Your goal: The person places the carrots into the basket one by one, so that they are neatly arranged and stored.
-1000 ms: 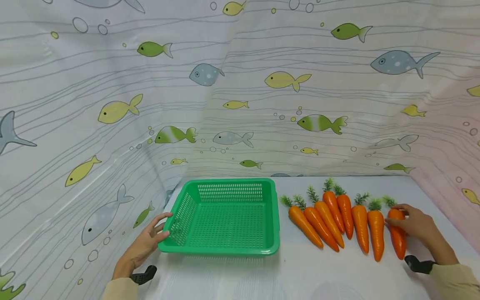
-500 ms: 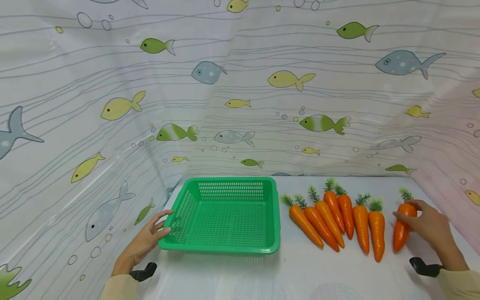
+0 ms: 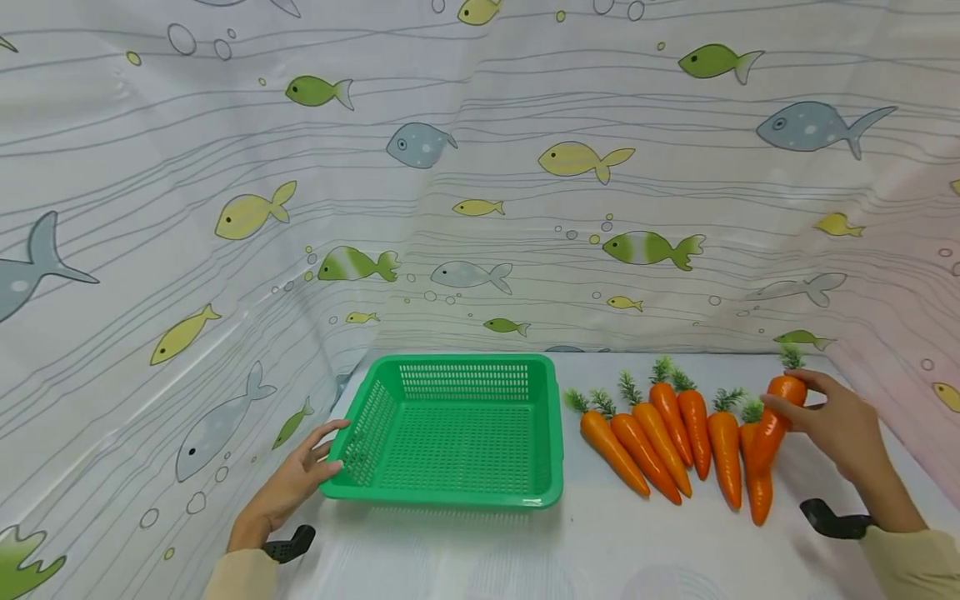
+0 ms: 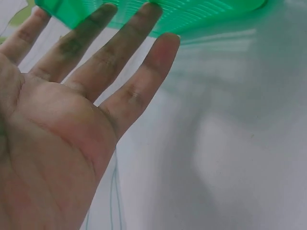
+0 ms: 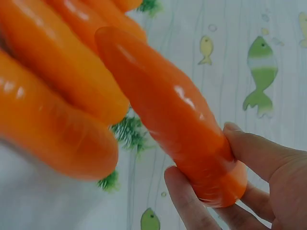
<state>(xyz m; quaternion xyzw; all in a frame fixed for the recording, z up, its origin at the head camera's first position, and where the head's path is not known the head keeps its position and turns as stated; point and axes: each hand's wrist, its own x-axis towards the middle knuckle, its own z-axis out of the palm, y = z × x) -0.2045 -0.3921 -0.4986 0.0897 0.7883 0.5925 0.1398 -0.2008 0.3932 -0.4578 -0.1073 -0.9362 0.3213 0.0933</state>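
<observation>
the right hand pinches a glossy orange plastic carrot with a green tuft by its thick top end, thumb and fingers curled round it, as the right wrist view shows close up with the fingers wrapped under the carrot's blunt end. the held carrot is lifted off the table and tilted, its tuft up and back, its tip pointing down and to the left, crossing in front of the rightmost carrot of the row of six orange plastic carrots lying side by side on the white table surface. that row lies between the held carrot and the shallow green plastic basket with perforated walls, which sits at the table's left part with nothing visible inside it. the left hand lies spread and flat beside the basket's left near corner, fingers straight; in the left wrist view the fingertips reach just under the basket's green rim, touching or nearly touching it, palm up toward the camera. a white curtain printed with green, yellow and grey fish hangs round the table on the left, back and right sides. black wrist mounts show at both beige sleeves.
</observation>
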